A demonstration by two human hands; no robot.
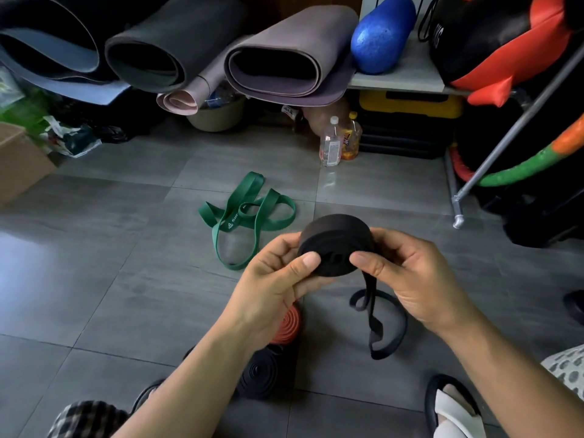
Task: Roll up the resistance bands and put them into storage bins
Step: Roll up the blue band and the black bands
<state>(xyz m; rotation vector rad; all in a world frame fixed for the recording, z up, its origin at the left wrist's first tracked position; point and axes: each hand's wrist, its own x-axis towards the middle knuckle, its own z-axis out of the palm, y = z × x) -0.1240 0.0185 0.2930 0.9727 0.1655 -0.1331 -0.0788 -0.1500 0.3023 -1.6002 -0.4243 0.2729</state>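
1. Nearest the lens, 2 bare forearms and a black-and-white slipper [448, 409] are seen at the bottom edge, above a grey tiled floor [126, 279].
2. A black rubber resistance band, mostly wound into a thick flat coil [335, 238], is held up off the floor between both hands. The left hand [278, 279] is clamped on it, with the thumb pressed on the near face and the fingers curled behind. The right hand [407, 279] pinches the opposite side in the same way.
3. A loose black tail of that band [379, 327] hangs from the coil's underside down towards the tiles, so the rolling is judged unfinished.
4. The band is judged light, soft and springy, with a grippy surface. The coil would probably unwind if pressure on its faces were let go. It is best gripped across both flat faces, with the tail kept taut as it is wound in.
5. 2 finished coils, 1 orange-red rolled band [287, 327] and 1 black rolled band [259, 371], lie close together on the floor under the left wrist. A green flat rubber band [249, 216] lies unrolled in tangled loops beyond the hands.
6. Rolled exercise mats [284, 58], a blue foam roller [379, 36] and 2 plastic bottles [331, 143] are seen at the far side, with a brown cardboard box [19, 159] at the left. No storage bin can be identified with certainty.
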